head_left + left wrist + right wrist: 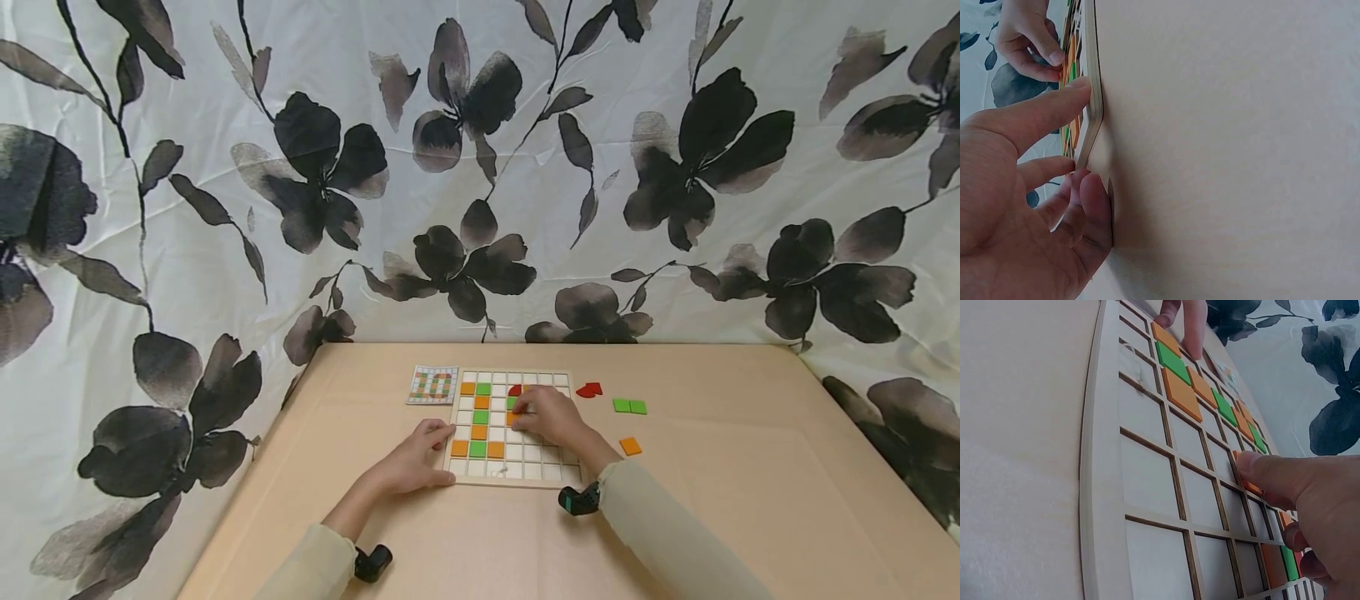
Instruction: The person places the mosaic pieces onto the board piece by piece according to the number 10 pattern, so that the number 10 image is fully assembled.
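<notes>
A wooden grid board (pixel 534 470) with white cells lies on the table. Orange tiles (pixel 478 432) and green tiles (pixel 477 449) sit in its left cells, and a red piece (pixel 515 390) sits near the top. Over the upper right part of the board, my right hand (pixel 551 419) pinches an orange tile (pixel 1254 486) low against the grid; its far side is hidden by the thumb. My left hand (pixel 412 458) touches the board's left edge and near left corner, thumb and index finger straight (pixel 1016 181).
A small pattern card (pixel 432 385) lies by the board's upper left. To the right are red pieces (pixel 589 390), two green tiles (pixel 630 407) and a loose orange tile (pixel 631 447). A floral cloth (pixel 480 183) hangs behind the table (pixel 480 542).
</notes>
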`<state>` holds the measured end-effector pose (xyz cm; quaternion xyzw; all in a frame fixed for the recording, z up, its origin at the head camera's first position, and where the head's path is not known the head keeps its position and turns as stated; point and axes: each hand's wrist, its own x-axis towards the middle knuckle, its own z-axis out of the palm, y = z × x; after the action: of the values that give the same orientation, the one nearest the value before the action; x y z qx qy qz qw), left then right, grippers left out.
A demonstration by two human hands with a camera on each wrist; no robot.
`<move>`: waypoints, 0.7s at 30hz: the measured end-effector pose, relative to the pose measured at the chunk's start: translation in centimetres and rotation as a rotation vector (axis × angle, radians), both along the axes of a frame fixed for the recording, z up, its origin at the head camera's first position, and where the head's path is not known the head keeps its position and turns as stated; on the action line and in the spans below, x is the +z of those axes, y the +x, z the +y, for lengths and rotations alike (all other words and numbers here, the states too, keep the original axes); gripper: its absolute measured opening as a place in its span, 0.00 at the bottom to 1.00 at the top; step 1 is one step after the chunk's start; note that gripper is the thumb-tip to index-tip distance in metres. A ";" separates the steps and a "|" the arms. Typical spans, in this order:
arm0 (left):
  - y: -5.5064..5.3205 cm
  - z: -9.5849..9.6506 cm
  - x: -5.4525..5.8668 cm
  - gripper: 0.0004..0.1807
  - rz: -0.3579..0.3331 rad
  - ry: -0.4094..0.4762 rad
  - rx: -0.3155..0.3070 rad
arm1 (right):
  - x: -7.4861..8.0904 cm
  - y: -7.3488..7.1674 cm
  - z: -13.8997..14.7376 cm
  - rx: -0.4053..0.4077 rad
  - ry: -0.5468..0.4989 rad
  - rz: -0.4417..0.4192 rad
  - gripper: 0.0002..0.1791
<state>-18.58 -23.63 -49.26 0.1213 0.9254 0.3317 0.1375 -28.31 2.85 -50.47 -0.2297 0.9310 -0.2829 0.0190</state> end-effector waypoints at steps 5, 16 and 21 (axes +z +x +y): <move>-0.1 0.0 0.0 0.44 0.001 0.003 -0.006 | 0.2 0.3 0.6 0.000 -0.040 -0.013 0.09; -0.2 -0.2 0.0 0.44 0.005 0.011 -0.016 | 0.7 0.6 2.7 0.015 -0.070 -0.023 0.11; -0.3 -0.2 0.0 0.44 0.007 0.008 -0.019 | 1.2 0.8 3.4 -0.010 -0.080 -0.053 0.14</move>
<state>-18.87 -23.79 -49.27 0.1316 0.9233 0.3338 0.1370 -27.50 6.24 -49.32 -0.2182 0.9192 -0.3262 0.0331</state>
